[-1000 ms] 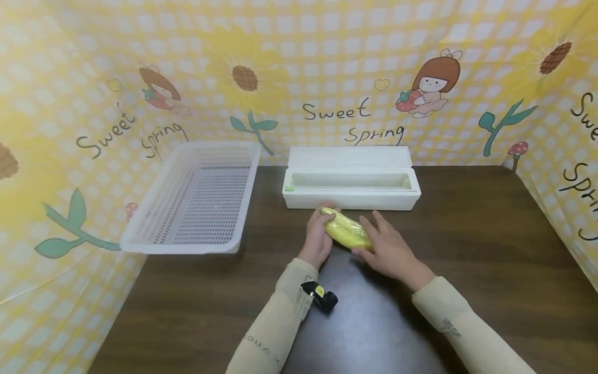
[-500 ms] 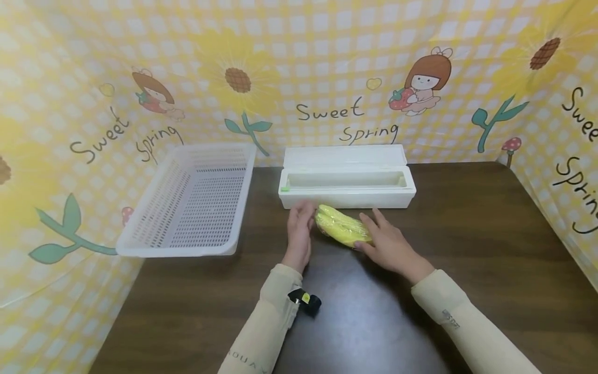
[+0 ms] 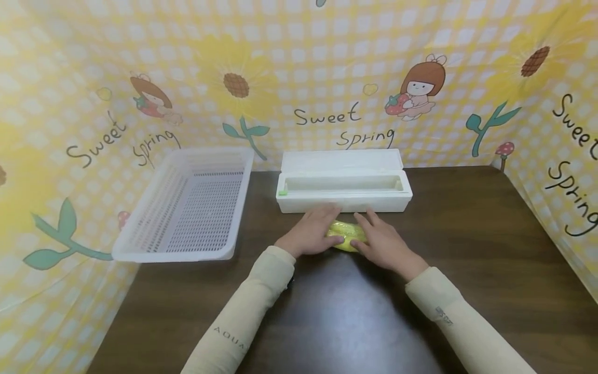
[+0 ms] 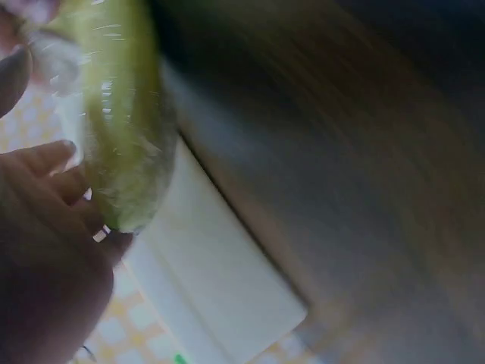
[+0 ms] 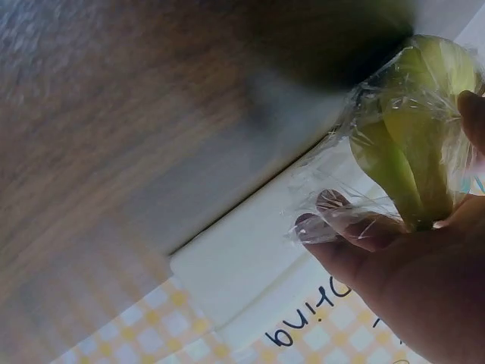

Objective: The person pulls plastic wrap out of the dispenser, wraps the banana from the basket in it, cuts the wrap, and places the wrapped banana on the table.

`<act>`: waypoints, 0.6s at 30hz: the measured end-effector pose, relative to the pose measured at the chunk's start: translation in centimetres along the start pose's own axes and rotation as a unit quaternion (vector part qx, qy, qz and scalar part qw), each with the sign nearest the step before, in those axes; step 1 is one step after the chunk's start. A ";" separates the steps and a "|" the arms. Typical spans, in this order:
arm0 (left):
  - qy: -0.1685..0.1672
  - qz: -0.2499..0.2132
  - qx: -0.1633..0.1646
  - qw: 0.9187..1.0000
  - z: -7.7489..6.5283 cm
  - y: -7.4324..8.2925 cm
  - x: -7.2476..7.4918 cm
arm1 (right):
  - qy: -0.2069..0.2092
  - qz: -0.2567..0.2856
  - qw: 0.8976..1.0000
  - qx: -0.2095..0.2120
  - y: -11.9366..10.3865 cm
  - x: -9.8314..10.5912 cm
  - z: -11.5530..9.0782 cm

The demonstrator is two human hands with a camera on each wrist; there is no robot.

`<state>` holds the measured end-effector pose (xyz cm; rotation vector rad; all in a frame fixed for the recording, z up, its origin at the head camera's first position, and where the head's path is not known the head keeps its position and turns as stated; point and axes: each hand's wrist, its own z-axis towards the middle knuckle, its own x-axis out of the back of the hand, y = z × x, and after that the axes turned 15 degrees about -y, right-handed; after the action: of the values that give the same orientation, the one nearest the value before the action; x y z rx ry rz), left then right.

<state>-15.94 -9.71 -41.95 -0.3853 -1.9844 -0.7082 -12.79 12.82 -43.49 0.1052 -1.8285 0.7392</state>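
Observation:
A bunch of yellow bananas (image 3: pixel 345 231) wrapped in clear plastic film is held between my two hands, just in front of a long white box (image 3: pixel 345 203). My left hand (image 3: pixel 308 232) grips the left end, thumb on the near side. At the other end my right hand (image 3: pixel 385 243) holds on with thumb in front and fingers behind. In the right wrist view, loose film (image 5: pixel 333 216) bunches over the fingertips around the stem end. The left wrist view has the bananas (image 4: pixel 125 114) tightly wrapped and shiny, with left fingers at their tip.
The white box has its lid (image 3: pixel 341 161) raised at the back, and a small green piece (image 3: pixel 283 192) sits on its left rim. A white perforated basket (image 3: pixel 173 256) stands at the left. Patterned yellow cloth (image 3: pixel 327 62) hangs behind the brown table (image 3: pixel 458 234).
My left hand let go of the bananas, drew left, then turned over and came back onto their left end. The right hand stayed at the right end.

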 end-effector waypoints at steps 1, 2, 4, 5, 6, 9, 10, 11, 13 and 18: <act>-0.010 0.020 0.010 1.000 0.0 -0.1 -0.2 | 0.000 -0.002 1.000 0.000 0.0 0.0 0.1; -0.019 0.038 0.020 0.999 0.1 -0.1 -0.4 | 0.001 -0.002 1.000 -0.001 -0.1 0.1 0.2; -0.037 0.047 0.042 0.997 0.0 -0.1 -0.8 | 0.002 0.004 1.000 0.001 -0.3 0.1 0.3; -0.045 0.047 0.052 0.997 0.0 -0.1 -1.1 | 0.002 0.012 1.000 0.003 -0.4 0.1 0.4; -0.051 0.045 0.061 0.996 0.0 -0.1 -1.4 | 0.003 0.022 1.000 0.005 -0.6 0.1 0.4; -0.065 0.027 0.078 0.994 0.2 -0.2 -2.0 | 0.009 0.061 0.998 0.009 -1.1 0.3 0.8; -0.067 0.023 0.082 0.994 0.3 -0.3 -2.1 | 0.013 0.074 0.997 0.007 -1.3 0.4 0.9; -0.068 0.020 0.084 0.994 0.3 -0.4 -2.2 | 0.018 0.086 0.996 0.005 -1.5 0.4 1.0; -0.069 0.008 0.087 0.994 0.5 -0.5 -2.4 | 0.032 0.110 0.993 -0.003 -1.9 0.2 1.3; -0.061 -0.018 0.086 0.994 0.2 -0.8 -2.9 | 0.071 0.193 0.978 -0.021 -2.9 -0.4 2.2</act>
<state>-15.13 -10.17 -44.79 -0.2955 -2.1548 -0.5412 -13.27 9.21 -43.07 -0.3328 -1.7437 0.9506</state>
